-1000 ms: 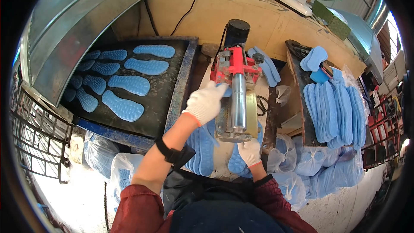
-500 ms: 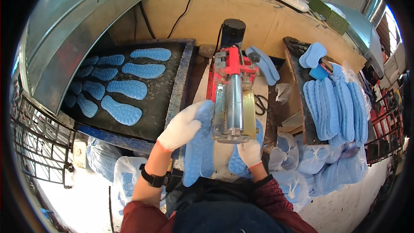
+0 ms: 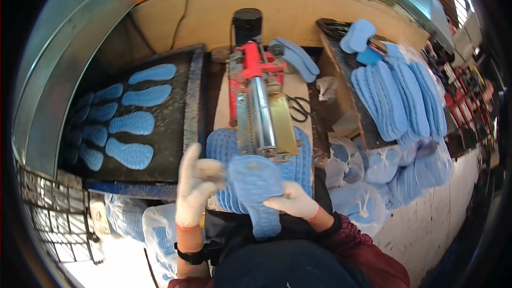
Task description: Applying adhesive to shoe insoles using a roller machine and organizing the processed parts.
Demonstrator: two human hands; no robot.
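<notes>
Head cam: R hand (image 3: 292,201) pinches a blue insole (image 3: 256,184) by its R edge, just in front of the machine (image 3: 262,114). L hand (image 3: 197,189) blurred, fingers spread, nr. front L of machine; can't tell if it touches the insole. Insole piles (image 3: 218,144) at machine's front end, both sides. Black tray (image 3: 178,108) w/ laid-out insoles L of machine; board (image 3: 342,64) w/ stacked insoles (image 3: 394,101) to its R.

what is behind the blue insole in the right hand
Behind the held insole, more blue insoles show on both sides, and a metal roller ends near its top edge. Whatever sits directly behind it is covered.
</notes>
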